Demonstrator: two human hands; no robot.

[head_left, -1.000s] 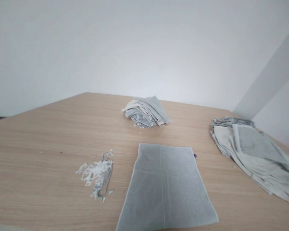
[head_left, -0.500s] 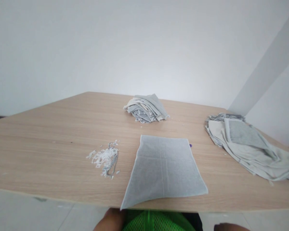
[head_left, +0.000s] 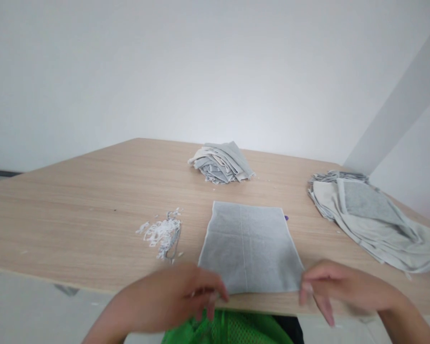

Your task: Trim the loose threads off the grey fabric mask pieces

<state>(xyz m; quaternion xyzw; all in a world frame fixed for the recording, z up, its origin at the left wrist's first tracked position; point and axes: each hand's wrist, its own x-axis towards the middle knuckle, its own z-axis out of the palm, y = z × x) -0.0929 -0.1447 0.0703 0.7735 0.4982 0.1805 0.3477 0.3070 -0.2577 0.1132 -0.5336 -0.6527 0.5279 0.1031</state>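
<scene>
Both hands have come up over the counter (head_left: 93,215) since half a second ago, when they were mostly out of sight below its near edge. One flat grey cloth (head_left: 249,248) lies between the left grip (head_left: 182,296) and the right grip (head_left: 344,284), stretching ahead of them, its near corners beside the fingers. Each grip is half curled and blurred; whether either pinches fabric I cannot tell. Ahead of the left grip sits one heap of thread scraps (head_left: 163,236); well beyond both, one pile of folded cloths (head_left: 222,162); ahead and right of the right grip, one larger cloth pile (head_left: 376,229).
</scene>
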